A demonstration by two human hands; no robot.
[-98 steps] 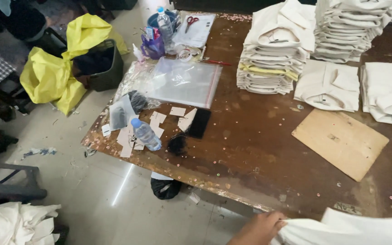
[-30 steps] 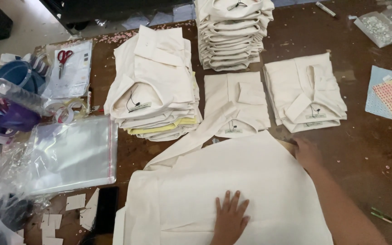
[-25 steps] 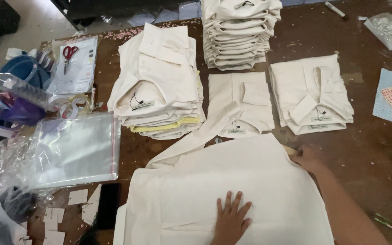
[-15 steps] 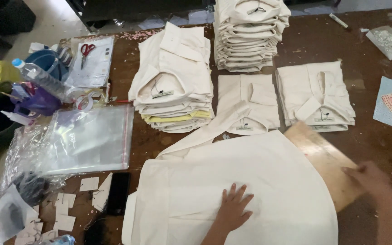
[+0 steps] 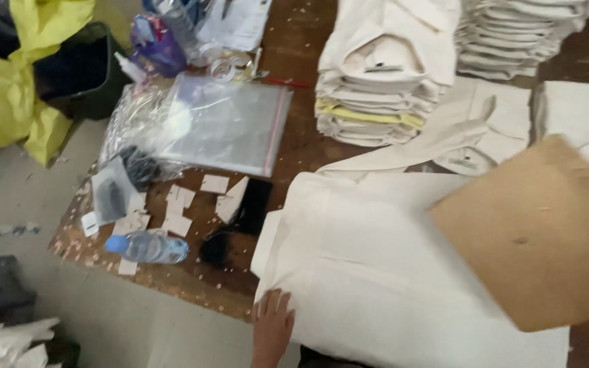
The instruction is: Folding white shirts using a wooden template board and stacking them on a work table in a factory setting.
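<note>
Your left hand (image 5: 272, 326): fingers (image 5: 277, 305) spread flat, grasping nothing, pinning shirt (image 5: 376, 272) corner at bench (image 5: 308, 88) edge, 6 o'clock. Right hand out of view, grip cannot tell; cardboard sheet (image 5: 536, 235) hovers tilted over shirt at 3 o'clock. Risks: board lands crooked and rucks cloth; light pin lets shirt slide off edge. Water bottle (image 5: 148, 247) at 9 o'clock could roll off.
</note>
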